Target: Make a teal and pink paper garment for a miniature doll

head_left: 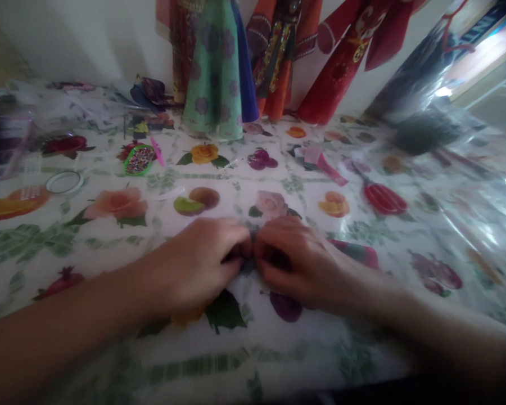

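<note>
My left hand [208,261] and my right hand [297,259] meet at the middle of the flower-and-fruit patterned tablecloth [202,368]. Both have their fingers curled into a pinch, fingertips nearly touching. Something small and dark seems to lie between the fingertips, too blurred and hidden to name. A red and grey-green piece [362,254] shows behind my right wrist. Farther back is a green tray of colourful beads [139,160] with a pink pen-like stick [157,152] beside it.
Cone-shaped dressed figures, one in a green robe [213,73] and one in red [337,73], stand along the wall. Red-handled scissors [383,198] and clear plastic [468,197] lie at right. A tape roll [64,183] and pink scraps [326,166] rest on the cloth.
</note>
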A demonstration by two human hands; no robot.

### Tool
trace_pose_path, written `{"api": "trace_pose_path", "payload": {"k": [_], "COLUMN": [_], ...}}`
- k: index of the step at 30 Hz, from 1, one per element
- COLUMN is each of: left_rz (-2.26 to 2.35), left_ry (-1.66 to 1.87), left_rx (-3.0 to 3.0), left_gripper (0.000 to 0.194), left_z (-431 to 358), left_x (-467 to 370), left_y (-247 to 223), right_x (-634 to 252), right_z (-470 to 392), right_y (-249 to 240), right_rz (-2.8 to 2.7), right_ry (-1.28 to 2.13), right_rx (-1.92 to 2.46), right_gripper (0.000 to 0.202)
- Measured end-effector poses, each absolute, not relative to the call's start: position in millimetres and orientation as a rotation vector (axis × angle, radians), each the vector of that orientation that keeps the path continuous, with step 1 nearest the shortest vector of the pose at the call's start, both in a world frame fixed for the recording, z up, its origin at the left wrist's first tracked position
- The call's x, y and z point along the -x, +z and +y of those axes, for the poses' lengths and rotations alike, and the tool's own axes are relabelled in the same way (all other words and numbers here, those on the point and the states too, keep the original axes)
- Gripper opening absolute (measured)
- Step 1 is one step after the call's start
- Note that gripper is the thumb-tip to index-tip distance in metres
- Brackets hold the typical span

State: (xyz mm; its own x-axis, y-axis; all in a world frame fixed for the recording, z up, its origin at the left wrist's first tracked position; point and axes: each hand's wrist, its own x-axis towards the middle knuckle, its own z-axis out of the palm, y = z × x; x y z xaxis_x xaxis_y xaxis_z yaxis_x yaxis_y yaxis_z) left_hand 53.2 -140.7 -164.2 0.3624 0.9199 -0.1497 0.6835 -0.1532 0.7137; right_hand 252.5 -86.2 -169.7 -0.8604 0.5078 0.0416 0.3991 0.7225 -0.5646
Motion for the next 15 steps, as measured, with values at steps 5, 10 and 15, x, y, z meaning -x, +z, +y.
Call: {"api": "trace_pose_path", "payload": {"k": [5,10,15], "left_rz": [1.355,1.349,1.317], "left_ry": [0.403,0.408,0.354], "left_rx": [-1.891,-1.936,-1.937], "left_gripper": [0.006,0.009,0.006], "left_z": [-143.2,-145.4,-145.7], "left_x": [-51.6,-47.5,-44.5], "left_y": [-161.0,-164.7,-164.3], "right_x": [-252.3,-251.8,-251.7], "right_z": [-86.2,-84.7,-85.9], "right_y": [-171.3,-173.3,-176.6], "right_rz": [-2.736,-2.723,-2.712], "right_ry": [0.821,0.836,0.817], "right_rx": [0.726,0.708,0.706], "right_gripper": [0.011,0.014,0.016]}}
